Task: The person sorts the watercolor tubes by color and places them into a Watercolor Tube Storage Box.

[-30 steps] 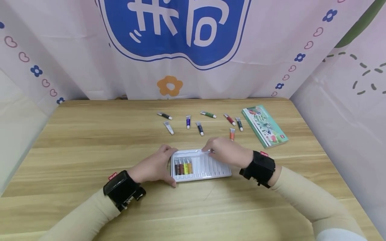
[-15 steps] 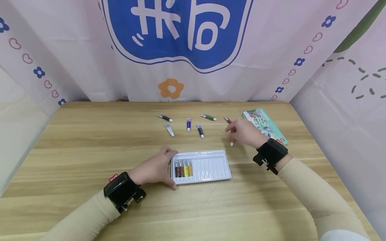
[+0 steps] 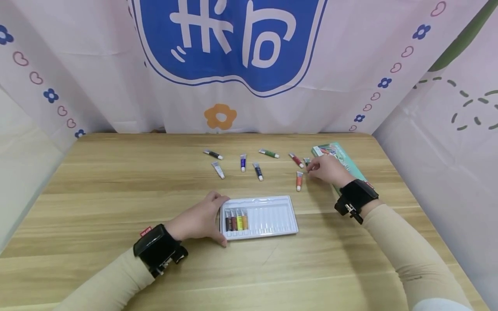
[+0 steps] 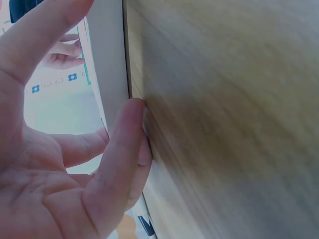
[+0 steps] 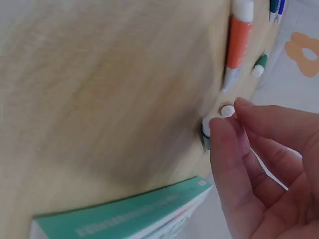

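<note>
Dark green tube (image 3: 307, 160), teal box (image 3: 345, 157) partly behind right hand (image 3: 328, 169); blue emblem (image 3: 235, 56) cut off above.

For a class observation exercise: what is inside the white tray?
In the tray, a dark tube, a reddish-brown one, a yellow one and an ochre one lie side by side near the left hand. What lies beneath them is covered.

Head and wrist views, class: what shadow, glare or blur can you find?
Head: soft shadow on the table beside the right sleeve, pale glints inside the white tray. Left wrist: blurred wood grain, dark patch near the left hand, pale background. Right wrist: broad soft shadow across the table, lettering on the teal box too blurred to read.
</note>
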A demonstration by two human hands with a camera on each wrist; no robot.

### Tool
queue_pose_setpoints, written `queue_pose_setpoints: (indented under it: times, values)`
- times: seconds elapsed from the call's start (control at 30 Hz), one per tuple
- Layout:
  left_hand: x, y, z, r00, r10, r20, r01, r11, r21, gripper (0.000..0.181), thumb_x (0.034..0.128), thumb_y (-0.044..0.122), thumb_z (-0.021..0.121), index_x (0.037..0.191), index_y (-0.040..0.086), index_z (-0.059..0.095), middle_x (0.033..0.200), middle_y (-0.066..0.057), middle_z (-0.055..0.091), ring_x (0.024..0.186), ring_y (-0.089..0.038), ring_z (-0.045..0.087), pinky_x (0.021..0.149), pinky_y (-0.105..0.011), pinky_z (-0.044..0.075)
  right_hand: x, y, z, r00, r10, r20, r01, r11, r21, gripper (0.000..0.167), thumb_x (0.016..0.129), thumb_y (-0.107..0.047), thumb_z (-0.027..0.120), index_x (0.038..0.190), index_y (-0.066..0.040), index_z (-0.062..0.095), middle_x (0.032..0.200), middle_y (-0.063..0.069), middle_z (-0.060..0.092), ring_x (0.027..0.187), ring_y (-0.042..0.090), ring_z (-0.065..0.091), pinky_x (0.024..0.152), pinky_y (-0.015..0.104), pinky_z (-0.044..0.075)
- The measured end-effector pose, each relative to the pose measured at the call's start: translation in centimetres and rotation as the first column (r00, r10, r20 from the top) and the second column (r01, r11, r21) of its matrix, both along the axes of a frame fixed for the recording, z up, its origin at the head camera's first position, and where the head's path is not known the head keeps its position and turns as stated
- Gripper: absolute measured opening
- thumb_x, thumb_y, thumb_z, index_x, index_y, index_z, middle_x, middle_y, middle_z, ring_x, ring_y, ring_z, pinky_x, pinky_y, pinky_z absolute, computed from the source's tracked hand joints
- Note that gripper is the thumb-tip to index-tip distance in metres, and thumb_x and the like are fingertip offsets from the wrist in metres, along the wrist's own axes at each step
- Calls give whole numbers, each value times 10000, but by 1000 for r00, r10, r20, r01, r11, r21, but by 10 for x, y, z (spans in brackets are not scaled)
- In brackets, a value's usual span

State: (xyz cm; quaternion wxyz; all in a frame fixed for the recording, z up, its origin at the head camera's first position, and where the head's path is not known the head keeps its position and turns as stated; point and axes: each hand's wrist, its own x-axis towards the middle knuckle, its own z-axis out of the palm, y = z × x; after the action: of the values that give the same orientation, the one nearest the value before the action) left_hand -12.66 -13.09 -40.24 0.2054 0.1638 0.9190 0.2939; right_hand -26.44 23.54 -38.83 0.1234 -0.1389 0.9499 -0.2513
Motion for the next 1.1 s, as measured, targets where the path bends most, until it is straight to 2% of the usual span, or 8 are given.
queue_pose_setpoints:
  times: [0.2,0.4,0.5,0.73,0.97,1.1]
  values:
    - [0,0,0,1000,4,9,-4,1000,-2,1172,577,249,1018,1530,-36,397,1439,-234,410,1179,-330,545,1031,-488,499,3,-7,-7,998,-23,56,23,1000,6,209,941,-172,742,1054,2,725,811,69,651,641,161,577,581,274,476]
    - [1,1,-1,1000,-1,2,1,1000,2,1178,569,255,1019,1527,-40,399,1435,-241,416,1176,-337,550,1025,-493,504,3,-19,-8,998,-21,61,19,999,38,340,940,-214,754,1142,46,672,904,109,670,630,160,581,598,284,480]
    - [1,1,0,1000,-1,-2,1,1000,-1,1177,569,258,1019,1526,-39,401,1434,-240,413,1176,-337,551,1025,-491,505,2,-24,-6,997,-19,81,14,998,57,386,927,-204,767,1197,51,659,905,109,678,666,165,581,617,283,470]
    - [0,0,1,1000,2,-3,-2,1000,0,1174,571,254,1019,1526,-38,402,1433,-235,411,1180,-335,549,1028,-489,504,-1,-34,-5,993,-2,121,-6,998,66,390,897,-135,784,1210,54,650,736,40,674,656,151,575,613,273,434]
    - [1,0,0,1000,2,-2,-2,1000,3,1174,565,251,1022,1519,-47,405,1427,-238,412,1180,-336,548,1040,-495,495,1,-38,-4,992,3,128,-14,996,85,310,888,-76,775,1157,40,676,820,71,659,693,166,576,615,267,437]
    - [0,1,0,1000,-1,2,1,1000,8,1164,567,238,1025,1507,-60,407,1419,-236,417,1166,-324,547,1045,-486,491,3,-39,-3,992,7,127,-17,997,75,321,892,-73,779,1187,21,693,883,89,638,742,190,569,628,275,451]
